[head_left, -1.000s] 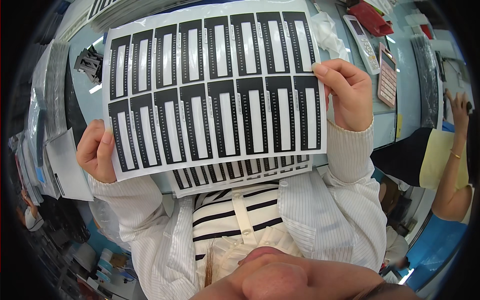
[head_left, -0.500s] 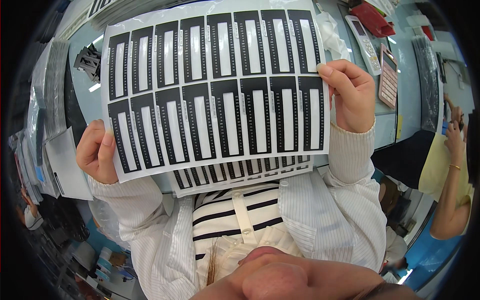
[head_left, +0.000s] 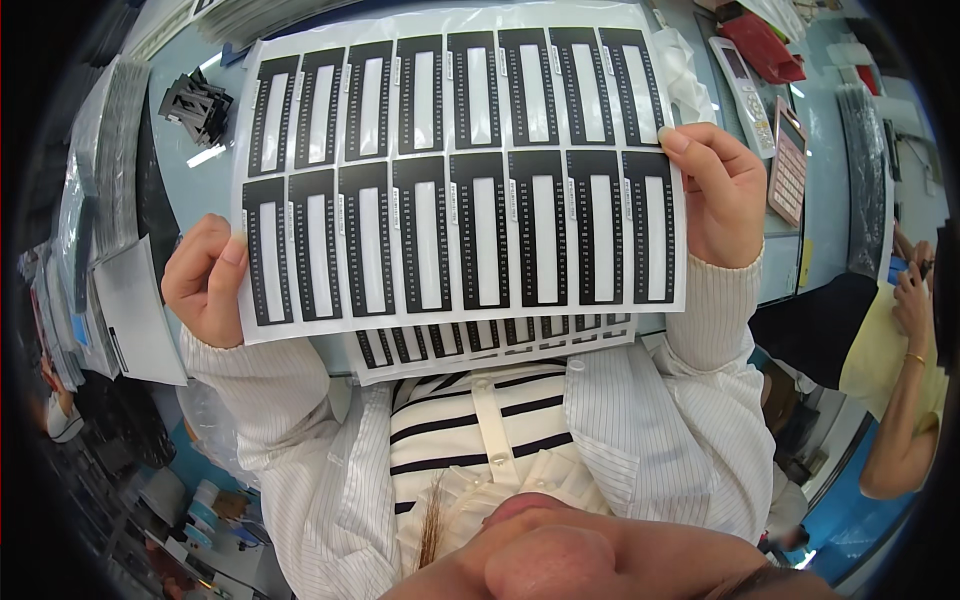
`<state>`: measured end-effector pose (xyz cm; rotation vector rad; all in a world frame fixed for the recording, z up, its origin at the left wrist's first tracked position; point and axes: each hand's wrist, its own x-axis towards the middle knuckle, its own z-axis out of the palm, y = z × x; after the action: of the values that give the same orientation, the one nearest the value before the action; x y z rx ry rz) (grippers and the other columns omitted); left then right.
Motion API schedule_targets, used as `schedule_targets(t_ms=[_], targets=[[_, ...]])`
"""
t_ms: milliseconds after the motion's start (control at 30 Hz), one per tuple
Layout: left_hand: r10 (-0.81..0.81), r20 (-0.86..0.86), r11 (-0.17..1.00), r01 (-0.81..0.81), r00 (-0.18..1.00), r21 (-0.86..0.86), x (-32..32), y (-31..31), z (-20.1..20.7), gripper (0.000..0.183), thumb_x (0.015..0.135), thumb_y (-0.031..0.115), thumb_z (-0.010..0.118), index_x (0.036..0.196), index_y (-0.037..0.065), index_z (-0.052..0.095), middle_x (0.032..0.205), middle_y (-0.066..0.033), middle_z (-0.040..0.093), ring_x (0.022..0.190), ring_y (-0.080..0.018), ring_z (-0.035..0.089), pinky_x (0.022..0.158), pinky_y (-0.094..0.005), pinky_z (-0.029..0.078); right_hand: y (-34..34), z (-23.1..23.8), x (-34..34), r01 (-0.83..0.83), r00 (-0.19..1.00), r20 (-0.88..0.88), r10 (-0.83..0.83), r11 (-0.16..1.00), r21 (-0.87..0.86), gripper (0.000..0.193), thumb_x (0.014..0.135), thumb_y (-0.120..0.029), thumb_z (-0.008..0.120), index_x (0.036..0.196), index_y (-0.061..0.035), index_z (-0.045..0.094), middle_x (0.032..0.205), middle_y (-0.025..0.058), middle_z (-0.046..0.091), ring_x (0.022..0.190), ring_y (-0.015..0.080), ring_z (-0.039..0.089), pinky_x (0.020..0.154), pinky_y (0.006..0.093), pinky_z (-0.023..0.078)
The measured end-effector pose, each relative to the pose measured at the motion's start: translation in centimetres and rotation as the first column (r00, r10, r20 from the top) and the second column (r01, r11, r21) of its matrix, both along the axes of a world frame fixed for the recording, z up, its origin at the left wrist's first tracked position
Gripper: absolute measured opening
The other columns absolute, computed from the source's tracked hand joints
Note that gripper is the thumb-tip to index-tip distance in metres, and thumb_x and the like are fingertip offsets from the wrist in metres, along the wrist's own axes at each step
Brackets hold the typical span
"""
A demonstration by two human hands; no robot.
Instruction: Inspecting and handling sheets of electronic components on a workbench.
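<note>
A large white sheet printed with two rows of black rectangular frames [head_left: 485,230] is held up between my two hands. Each black frame surrounds a pale strip. My left hand [head_left: 208,280] pinches the sheet's left edge between thumb and fingers. At the right edge, my right hand [head_left: 715,185] grips it the same way, thumb on top. Below the held sheet, partly covered by it, lies a second printed sheet [head_left: 490,345] with similar black frames, close to my body.
A pile of black frame-shaped pieces [head_left: 197,105] rests on the table at left. Plastic-wrapped stacks [head_left: 105,160] stand farther left. At right are a white remote-like device [head_left: 742,95], a pink calculator [head_left: 788,165] and a red pouch [head_left: 762,48]. A co-worker's arm [head_left: 905,400] is at far right.
The held sheet has shifted slightly to the right in the view and now lies more level, its left side raised. Both hands keep their hold on its edges.
</note>
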<state>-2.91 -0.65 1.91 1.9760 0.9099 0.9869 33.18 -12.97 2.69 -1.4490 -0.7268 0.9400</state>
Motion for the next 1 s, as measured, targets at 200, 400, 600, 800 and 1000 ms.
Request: schedule_targets(t_ms=[200,400,600,800,1000], targets=[[-0.008,-0.006,1.0,0.008,1.0,-0.03,-0.01,-0.01,-0.09,0.014,0.076,0.001,0.054,0.064,-0.005,0.052,0.059,-0.0052,0.048,0.052,-0.0098,0.039,0.05,-0.0238,0.028,0.09,0.05,-0.08,0.02,1.0,0.002,-0.02,1.0,-0.019,0.011,0.077,-0.01,0.064,0.076,0.0009,0.064,0.057,0.0015,0.057,0.045,0.006,0.046,0.044,0.0189,0.033],[-0.017,-0.01,1.0,0.017,1.0,-0.023,-0.24,-0.03,0.01,0.014,0.076,0.003,0.054,0.065,-0.006,0.053,0.059,-0.0058,0.049,0.052,-0.0096,0.04,0.049,-0.0237,0.028,0.12,0.16,-0.13,0.03,1.0,-0.009,-0.03,0.999,-0.022,0.011,0.076,-0.01,0.065,0.076,0.0012,0.064,0.058,0.0016,0.057,0.045,0.0062,0.046,0.044,0.0189,0.034],[-0.018,-0.016,0.999,0.017,1.0,-0.031,-0.25,0.06,-0.13,0.014,0.076,0.003,0.054,0.065,-0.006,0.053,0.06,-0.0061,0.05,0.052,-0.0099,0.04,0.049,-0.0237,0.029,0.08,0.04,-0.01,0.032,0.999,0.0,-0.032,0.999,-0.005,0.012,0.077,-0.01,0.065,0.077,0.0012,0.064,0.059,0.0019,0.058,0.046,0.0064,0.046,0.043,0.0187,0.034],[-0.019,-0.008,1.0,0.019,1.0,-0.021,-0.23,0.02,-0.26,0.015,0.076,0.004,0.055,0.065,-0.005,0.053,0.06,-0.0064,0.05,0.052,-0.0105,0.041,0.05,-0.0239,0.029,0.03,0.02,0.07,0.033,0.999,0.005,-0.033,0.999,-0.001,0.012,0.077,-0.011,0.065,0.077,0.0011,0.064,0.06,0.0022,0.058,0.046,0.0066,0.047,0.043,0.0188,0.035],[-0.036,0.003,0.999,0.036,0.999,0.008,-0.18,0.01,-0.44,0.014,0.076,0.003,0.056,0.065,-0.006,0.054,0.06,-0.0069,0.051,0.053,-0.011,0.041,0.05,-0.024,0.029,-0.02,0.06,0.07,0.033,0.999,-0.01,-0.033,0.999,0.005,0.011,0.077,-0.01,0.064,0.076,0.0015,0.064,0.06,0.0027,0.059,0.046,0.0067,0.047,0.043,0.0187,0.035]])
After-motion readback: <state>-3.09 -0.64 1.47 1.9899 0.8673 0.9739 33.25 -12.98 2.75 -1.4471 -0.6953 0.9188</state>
